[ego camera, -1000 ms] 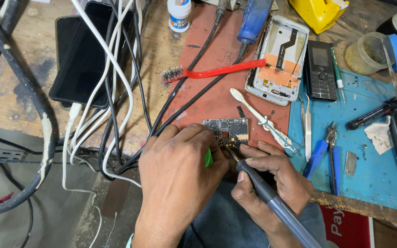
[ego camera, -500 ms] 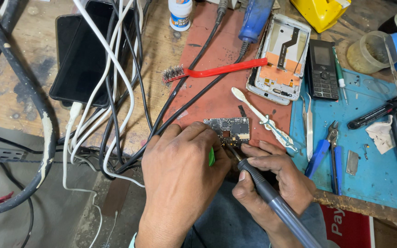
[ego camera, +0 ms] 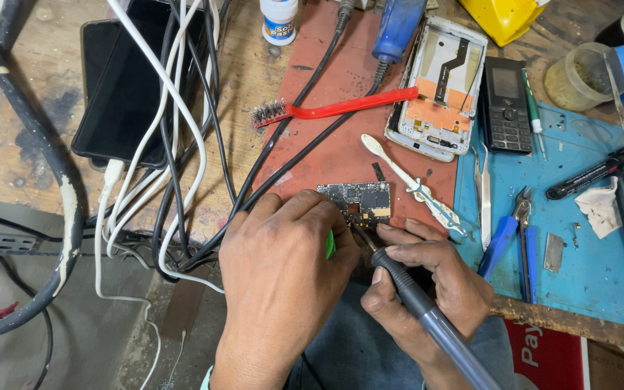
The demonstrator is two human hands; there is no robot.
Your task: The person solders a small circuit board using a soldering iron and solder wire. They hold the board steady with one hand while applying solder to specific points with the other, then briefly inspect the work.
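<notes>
A small dark circuit board lies on a red mat near the bench's front edge. My left hand rests at the board's near left corner, fingers curled on a small green item that is mostly hidden. My right hand grips a grey soldering iron like a pen. Its tip touches the board's lower edge.
A red-handled brush, an opened white phone shell, a white plastic tool, tweezers and blue-handled cutters lie around the board. Keypad phones sit on a blue mat. Tangled cables and a black phone lie left.
Both hands stay in place at the board. The iron's tip has shifted only slightly along the board's lower edge.
</notes>
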